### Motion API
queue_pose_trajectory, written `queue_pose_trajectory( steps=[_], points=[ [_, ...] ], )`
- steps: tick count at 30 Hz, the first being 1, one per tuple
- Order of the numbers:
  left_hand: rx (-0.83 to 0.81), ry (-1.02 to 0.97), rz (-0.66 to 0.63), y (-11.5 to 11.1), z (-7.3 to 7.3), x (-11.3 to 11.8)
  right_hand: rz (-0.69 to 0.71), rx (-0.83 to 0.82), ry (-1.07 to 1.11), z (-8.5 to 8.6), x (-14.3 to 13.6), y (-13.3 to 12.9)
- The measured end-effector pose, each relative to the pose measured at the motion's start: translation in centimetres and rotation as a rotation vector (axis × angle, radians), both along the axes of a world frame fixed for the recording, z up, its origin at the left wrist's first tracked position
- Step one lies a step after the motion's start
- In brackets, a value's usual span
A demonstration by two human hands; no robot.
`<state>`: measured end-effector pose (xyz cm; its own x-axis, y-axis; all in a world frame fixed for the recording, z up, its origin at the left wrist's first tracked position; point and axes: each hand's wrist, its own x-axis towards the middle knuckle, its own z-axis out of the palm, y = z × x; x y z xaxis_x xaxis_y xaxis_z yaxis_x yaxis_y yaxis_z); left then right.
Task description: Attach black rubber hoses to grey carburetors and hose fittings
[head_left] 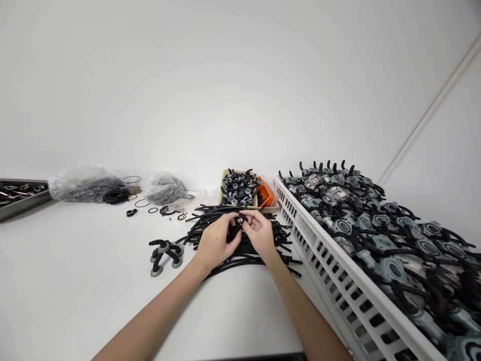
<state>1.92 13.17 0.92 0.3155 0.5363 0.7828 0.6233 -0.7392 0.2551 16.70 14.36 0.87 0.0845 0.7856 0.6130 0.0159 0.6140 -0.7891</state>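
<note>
My left hand and my right hand meet above a heap of black rubber hoses. Between the thumbs and fingers of both hands is a small black piece; my fingers cover much of it, so its exact kind is unclear. Just behind the hands, a beige bin holds short black hoses with silver metal ends. To the left of the heap, several black elbow hoses with grey metal ends stand grouped on the white table.
At right, a white slotted crate is packed with grey metal castings bearing black hoses. An orange bin leans beside the beige one. Plastic bags of parts, black rings and a metal tray lie at back left.
</note>
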Motion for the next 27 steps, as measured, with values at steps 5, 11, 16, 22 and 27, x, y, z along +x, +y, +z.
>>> queue_pose_trajectory(
  steps=[5, 11, 16, 22, 27],
  points=[
    [0.053, 0.081, -0.053, -0.1, 0.1, 0.1, -0.020, 0.018, 0.012, -0.2, -0.2, -0.3],
    [0.081, 0.085, -0.016, 0.3, -0.5, 0.1, -0.223, 0.107, -0.149, -0.2, -0.2, -1.1],
    [0.077, 0.037, 0.014, 0.2, -0.5, 0.2, -0.331, 0.177, -0.191, -0.2, -0.2, -1.5],
    [0.040, -0.005, 0.052, -0.1, -0.3, 0.4, -0.336, 0.196, -0.217, -0.5, -0.2, -1.4],
    [0.012, -0.034, 0.079, 0.0, -0.3, 0.5, -0.285, 0.181, -0.161, -0.5, -0.2, -1.4]
  ],
)
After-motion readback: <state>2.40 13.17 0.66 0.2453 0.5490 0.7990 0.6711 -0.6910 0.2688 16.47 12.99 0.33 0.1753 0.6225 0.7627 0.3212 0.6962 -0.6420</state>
